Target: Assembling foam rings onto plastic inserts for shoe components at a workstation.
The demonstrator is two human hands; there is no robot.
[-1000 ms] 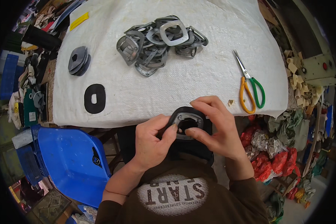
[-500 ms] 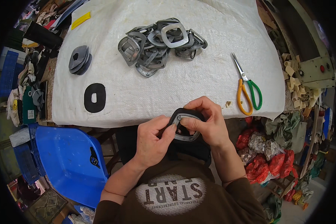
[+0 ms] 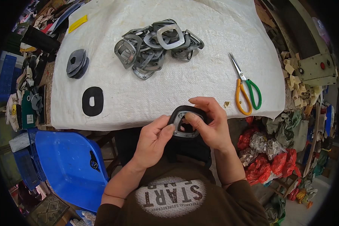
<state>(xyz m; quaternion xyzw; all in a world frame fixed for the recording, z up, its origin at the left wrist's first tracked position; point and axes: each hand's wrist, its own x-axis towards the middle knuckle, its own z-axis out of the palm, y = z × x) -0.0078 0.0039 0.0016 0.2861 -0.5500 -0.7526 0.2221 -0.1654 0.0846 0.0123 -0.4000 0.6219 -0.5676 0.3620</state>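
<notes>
Just off the table's near edge I hold a rounded-square grey metal frame [image 3: 185,134] with a black pad [image 3: 181,108] along its top and sides. My left hand [image 3: 152,141] pinches its left side between thumb and fingers. At the right side, my right hand [image 3: 216,128] grips it, thumb over the opening and fingers behind; the index finger is raised off the top corner. Beyond lies a pile of similar metal frames [image 3: 154,56]. A flat black pad [image 3: 92,112] with an oblong hole rests at the left, nearer than a stack of grey pads [image 3: 74,68].
Scissors [image 3: 244,79] with one orange and one green handle lie on the white cloth [image 3: 199,81] at the right. A yellow strip [image 3: 78,23] is at the far left. Left of my seat stands a blue plastic chair [image 3: 64,165]; red bags [image 3: 267,169] sit at the right.
My right thumb has shifted up over the frame's opening, and the right index finger has lifted from the pad. The frame's face shows more fully. The whole view has shifted slightly.
</notes>
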